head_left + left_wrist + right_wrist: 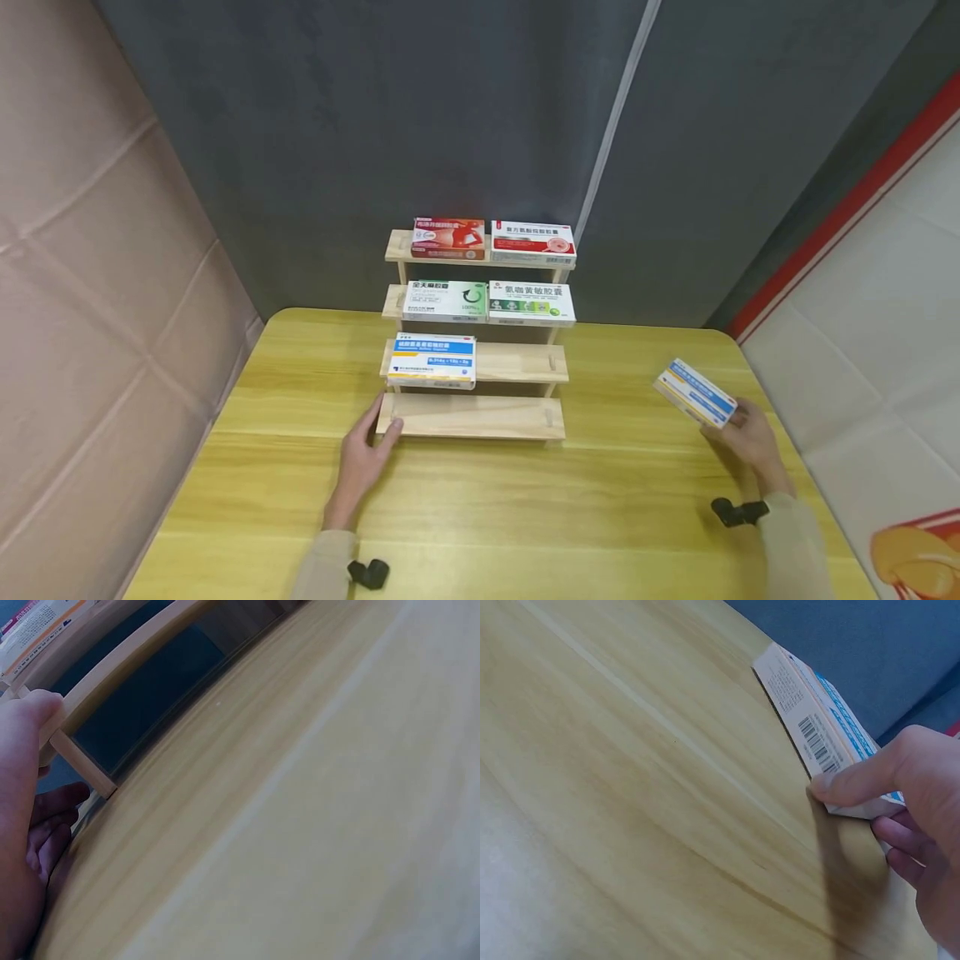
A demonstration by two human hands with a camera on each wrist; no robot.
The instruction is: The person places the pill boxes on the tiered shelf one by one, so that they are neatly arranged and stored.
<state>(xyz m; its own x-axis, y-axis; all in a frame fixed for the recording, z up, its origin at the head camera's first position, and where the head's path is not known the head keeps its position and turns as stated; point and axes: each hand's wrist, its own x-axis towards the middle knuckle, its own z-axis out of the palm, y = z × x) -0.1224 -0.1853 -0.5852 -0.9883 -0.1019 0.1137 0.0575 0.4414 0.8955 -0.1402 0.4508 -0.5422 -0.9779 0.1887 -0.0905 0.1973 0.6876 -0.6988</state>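
At the right of the table, my right hand (750, 435) pinches one end of a white, blue and yellow medicine box (696, 393). The right wrist view shows the thumb on the barcode side of that box (810, 724), which is tilted close over the tabletop. My left hand (365, 454) holds the left end of the lowest step of a four-step wooden rack (472, 417), thumb on the board's front edge, other fingers around its side. A matching blue and white box (432, 361) lies on the left of the step above.
On the top step are a red box (448, 239) and a red-and-white box (532, 242). Below them lie a green-and-white box (445, 302) and another white box with green (530, 303). A grey curtain (390, 108) hangs behind the wooden table (480, 517).
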